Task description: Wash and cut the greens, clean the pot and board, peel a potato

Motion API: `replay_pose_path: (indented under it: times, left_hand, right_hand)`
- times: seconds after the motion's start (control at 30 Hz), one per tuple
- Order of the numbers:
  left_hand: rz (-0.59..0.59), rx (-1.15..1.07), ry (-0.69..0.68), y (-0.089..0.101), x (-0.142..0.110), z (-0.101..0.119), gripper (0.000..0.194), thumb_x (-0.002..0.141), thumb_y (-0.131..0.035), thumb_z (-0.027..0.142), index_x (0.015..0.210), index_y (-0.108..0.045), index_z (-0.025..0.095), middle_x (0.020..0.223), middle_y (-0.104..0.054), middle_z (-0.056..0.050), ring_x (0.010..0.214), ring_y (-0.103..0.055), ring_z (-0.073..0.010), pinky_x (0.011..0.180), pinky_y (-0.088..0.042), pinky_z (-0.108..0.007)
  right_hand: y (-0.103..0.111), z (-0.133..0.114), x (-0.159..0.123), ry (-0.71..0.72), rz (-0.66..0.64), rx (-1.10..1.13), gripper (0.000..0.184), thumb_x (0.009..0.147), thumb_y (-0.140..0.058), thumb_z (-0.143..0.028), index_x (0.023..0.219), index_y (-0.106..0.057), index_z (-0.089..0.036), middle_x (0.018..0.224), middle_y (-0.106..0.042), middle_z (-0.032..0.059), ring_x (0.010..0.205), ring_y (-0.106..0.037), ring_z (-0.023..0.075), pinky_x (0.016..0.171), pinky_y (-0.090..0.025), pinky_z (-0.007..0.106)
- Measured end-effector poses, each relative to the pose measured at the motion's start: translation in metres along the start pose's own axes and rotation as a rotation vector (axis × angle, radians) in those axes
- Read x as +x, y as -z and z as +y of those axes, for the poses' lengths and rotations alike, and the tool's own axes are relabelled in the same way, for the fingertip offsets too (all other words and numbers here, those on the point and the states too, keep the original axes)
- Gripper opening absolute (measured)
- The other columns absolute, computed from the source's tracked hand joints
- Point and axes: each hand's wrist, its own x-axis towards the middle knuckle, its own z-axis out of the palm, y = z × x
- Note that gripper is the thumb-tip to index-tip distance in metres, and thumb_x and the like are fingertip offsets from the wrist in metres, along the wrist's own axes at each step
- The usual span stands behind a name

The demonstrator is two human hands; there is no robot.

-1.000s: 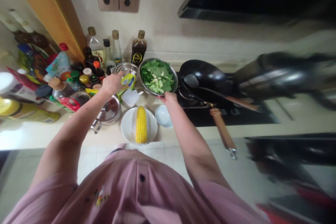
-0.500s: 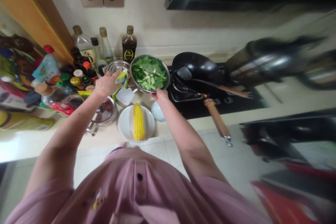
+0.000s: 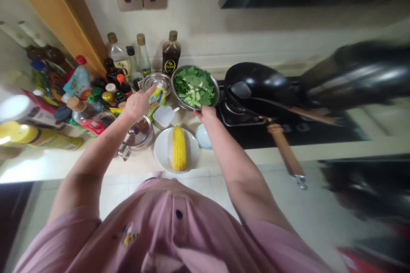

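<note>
My left hand [image 3: 138, 103] reaches over the counter, its fingers around a yellow-green squeeze packet [image 3: 156, 101]. My right hand [image 3: 205, 113] grips the near rim of a steel bowl [image 3: 175, 94] heaped with chopped green leaves and white garlic slices [image 3: 194, 89]. Below my hands, a yellow corn cob [image 3: 179, 148] lies on a white plate [image 3: 162, 153]. A small white bowl [image 3: 201, 137] sits next to the plate, close under my right wrist. A white dish with a spoon [image 3: 164, 116] stands just beneath the packet.
A black wok [image 3: 256, 83] with a spatula sits on the black stove [image 3: 288, 134], and a wooden-handled pan [image 3: 283, 149] lies near it. Left of my left arm are a steel pot [image 3: 138, 133] and several bottles and jars. A dark soy sauce bottle [image 3: 171, 59] stands by the wall.
The whole view has shifted right as my head turned. My hands stay on the packet and the bowl, with no clear change in their hold.
</note>
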Motion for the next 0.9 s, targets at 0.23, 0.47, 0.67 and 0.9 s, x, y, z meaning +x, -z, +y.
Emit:
replay_pose_path:
  times: [0.23, 0.47, 0.67, 0.9]
  left_hand:
    - [0.014, -0.031, -0.003, 0.001, 0.001, 0.005, 0.072, 0.094, -0.053, 0.029, 0.163, -0.034, 0.035, 0.145, -0.063, -0.014, 0.124, -0.068, -0.033, 0.102, -0.054, -0.041]
    - [0.011, -0.012, 0.031, -0.001, 0.001, 0.007, 0.075, 0.092, -0.051, 0.027, 0.164, -0.032, 0.036, 0.147, -0.061, -0.012, 0.126, -0.066, -0.0328, 0.102, -0.054, -0.041]
    - [0.02, -0.029, 0.024, -0.001, 0.004, 0.008, 0.077, 0.091, -0.054, 0.03, 0.164, -0.032, 0.038, 0.147, -0.06, -0.012, 0.126, -0.065, -0.0342, 0.103, -0.053, -0.042]
    - [0.032, -0.036, 0.024, 0.0, 0.001, 0.009, 0.075, 0.093, -0.052, 0.029, 0.164, -0.031, 0.037, 0.149, -0.058, -0.012, 0.126, -0.066, -0.0342, 0.102, -0.053, -0.041]
  right_hand:
    - [-0.007, 0.006, -0.002, 0.007, 0.003, -0.041, 0.041, 0.089, -0.06, 0.002, 0.128, -0.062, -0.009, 0.069, -0.068, 0.0009, 0.05, -0.066, 0.014, 0.04, -0.048, 0.017]
    - [-0.008, 0.001, 0.001, -0.008, -0.021, -0.063, 0.041, 0.092, -0.049, 0.005, 0.129, -0.061, -0.009, 0.074, -0.067, 0.0021, 0.054, -0.067, 0.0128, 0.044, -0.051, 0.018]
    - [-0.012, -0.001, 0.009, 0.017, -0.048, -0.107, 0.035, 0.092, -0.054, 0.002, 0.122, -0.064, -0.011, 0.066, -0.064, -0.0011, 0.051, -0.065, 0.0141, 0.045, -0.054, 0.021]
    - [-0.005, -0.008, 0.015, 0.024, -0.082, -0.154, 0.021, 0.094, -0.053, 0.001, 0.11, -0.065, -0.006, 0.065, -0.065, 0.0026, 0.05, -0.065, 0.0122, 0.045, -0.049, 0.016]
